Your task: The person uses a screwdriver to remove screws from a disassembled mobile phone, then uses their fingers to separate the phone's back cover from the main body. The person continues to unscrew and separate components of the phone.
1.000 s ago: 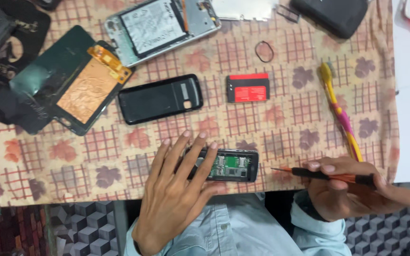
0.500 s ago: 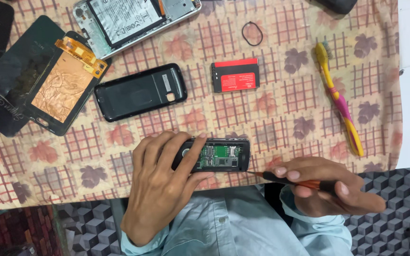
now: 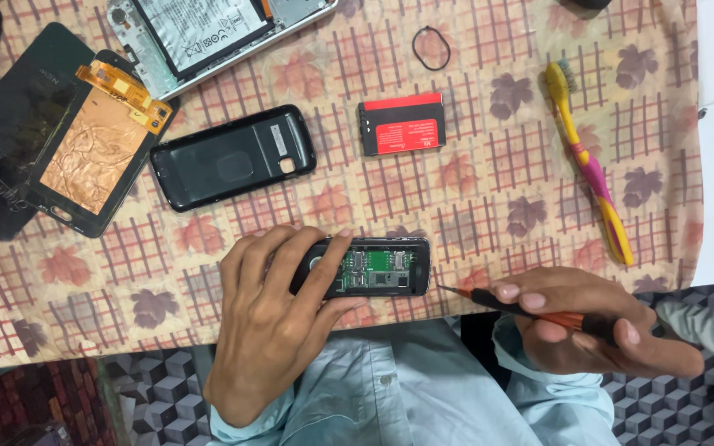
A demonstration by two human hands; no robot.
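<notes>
My left hand [image 3: 270,318] grips a small black phone [image 3: 378,268] with its back off, green circuit board showing, held at the near edge of the table. My right hand [image 3: 592,326] holds an orange-and-black screwdriver [image 3: 522,306], and its thin tip touches the phone's right end. The phone's black back cover [image 3: 233,157] lies face down further up the cloth. A red-and-black battery [image 3: 402,124] rests to the right of that cover.
A patterned tablecloth [image 3: 489,198] covers the table. A yellow-and-pink toothbrush [image 3: 588,165] lies at the right. A black rubber ring [image 3: 431,47] sits near the top. An opened smartphone body [image 3: 208,33] and a screen panel with copper foil [image 3: 92,149] lie at the upper left.
The left hand closed around the phone and pulled it toward the table edge. The right hand brought the screwdriver tip left to the phone's right end.
</notes>
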